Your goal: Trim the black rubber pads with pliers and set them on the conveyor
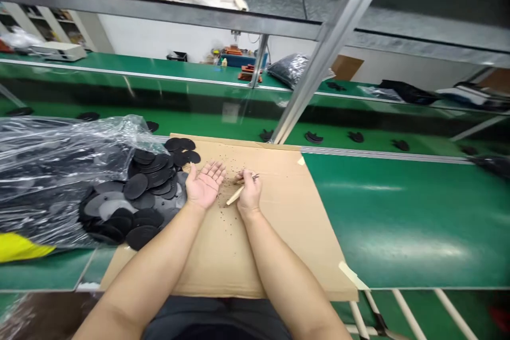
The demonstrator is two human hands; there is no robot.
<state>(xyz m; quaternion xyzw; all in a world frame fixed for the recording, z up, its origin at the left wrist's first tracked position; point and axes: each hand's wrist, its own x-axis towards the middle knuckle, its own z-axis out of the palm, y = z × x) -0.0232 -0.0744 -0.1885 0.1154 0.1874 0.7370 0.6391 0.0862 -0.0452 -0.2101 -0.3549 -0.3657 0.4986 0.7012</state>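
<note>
Cardboard [279, 234] beneath, left hand [205, 186] open, palm up; right hand [249, 192] gripping wooden stick [235, 195]

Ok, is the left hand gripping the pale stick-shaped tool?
No, the left hand lies open, palm up, over the cardboard sheet; the right hand holds the pale stick-shaped tool.

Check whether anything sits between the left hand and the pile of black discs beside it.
Nothing visible does: the left hand, palm up over the cardboard sheet, sits right beside the black discs, with only a narrow strip of cardboard between them.
</note>
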